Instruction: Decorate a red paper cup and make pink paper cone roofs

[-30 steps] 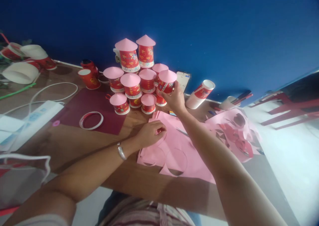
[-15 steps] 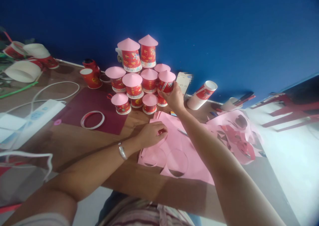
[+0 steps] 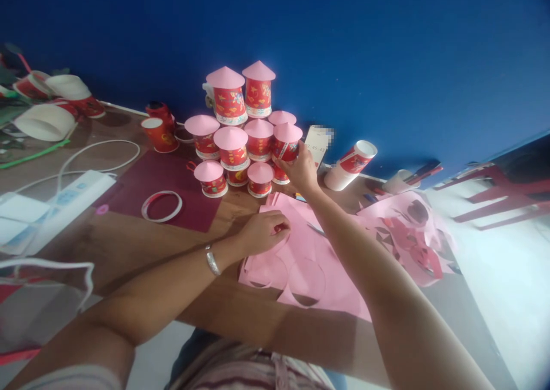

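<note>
And here's the right hand (image 3: 303, 169), reaching up to the stack, thumb in front and fingers round the far side, clasped on a pink-roofed red cup (image 3: 286, 148) at the stack's right end! It sits upright, just above a lower cup (image 3: 282, 176); whether the hand bears any of its weight, I can't tell. The left hand (image 3: 263, 232) lies over the pink sheets (image 3: 344, 298), fingers loosely curled; whether anything is pinched there, I can't make out.

So how far along? Well on, I'd judge: nine pink cones in view, counting the one at the right hand, two at the very top on patterned cups (image 3: 230, 105). But there's material left. The sheets show round outlines, with gaps along their near edge; cut scraps (image 3: 408, 235) lie heaped to the right, and a blade (image 3: 315, 228) peeks out beside the right forearm. Over left, a red cup (image 3: 163, 137) stands roofless, and by the wall leans a tilted cup stack (image 3: 351, 165), also bare of any cone.
</note>
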{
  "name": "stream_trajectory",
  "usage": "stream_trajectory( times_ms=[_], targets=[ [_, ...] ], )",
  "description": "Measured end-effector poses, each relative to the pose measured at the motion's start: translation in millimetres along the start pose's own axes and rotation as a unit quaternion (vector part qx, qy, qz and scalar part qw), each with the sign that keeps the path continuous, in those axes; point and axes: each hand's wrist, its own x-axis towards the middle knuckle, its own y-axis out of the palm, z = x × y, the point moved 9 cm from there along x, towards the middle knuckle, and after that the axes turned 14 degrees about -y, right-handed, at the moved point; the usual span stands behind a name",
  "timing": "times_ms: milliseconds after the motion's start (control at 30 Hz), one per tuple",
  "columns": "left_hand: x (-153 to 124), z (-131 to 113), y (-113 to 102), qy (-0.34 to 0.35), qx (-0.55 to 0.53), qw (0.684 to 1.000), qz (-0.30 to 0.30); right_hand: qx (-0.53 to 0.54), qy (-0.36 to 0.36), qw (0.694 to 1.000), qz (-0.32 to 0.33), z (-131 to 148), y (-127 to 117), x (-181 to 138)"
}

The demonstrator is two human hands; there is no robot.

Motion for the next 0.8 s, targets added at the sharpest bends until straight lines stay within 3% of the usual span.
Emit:
stream_trajectory(
  times_ms=[400, 567, 667, 800],
  targets=[
    [-0.5, -0.2, -0.6, 0.008, -0.003, 1.000, 0.002, 0.037, 0.023, 0.999, -0.009, -1.8, -4.2, -0.9],
    [-2.0, -4.9, -5.3, 0.028, -0.019, 0.999, -0.016, 0.082, 0.046, 0.995, -0.023, -0.6, -23.4, -7.9],
    [-8.4, -15.6, -21.7, 0.071, -0.046, 0.994, -0.065, 0.129, 0.052, 0.990, -0.026, 8.3, -40.4, -32.4],
    [-23.0, -28.3, -60.4, 0.131, -0.107, 0.969, -0.182, 0.176, 0.055, 0.982, 0.029, 26.0, -51.1, -84.5]
  ],
)
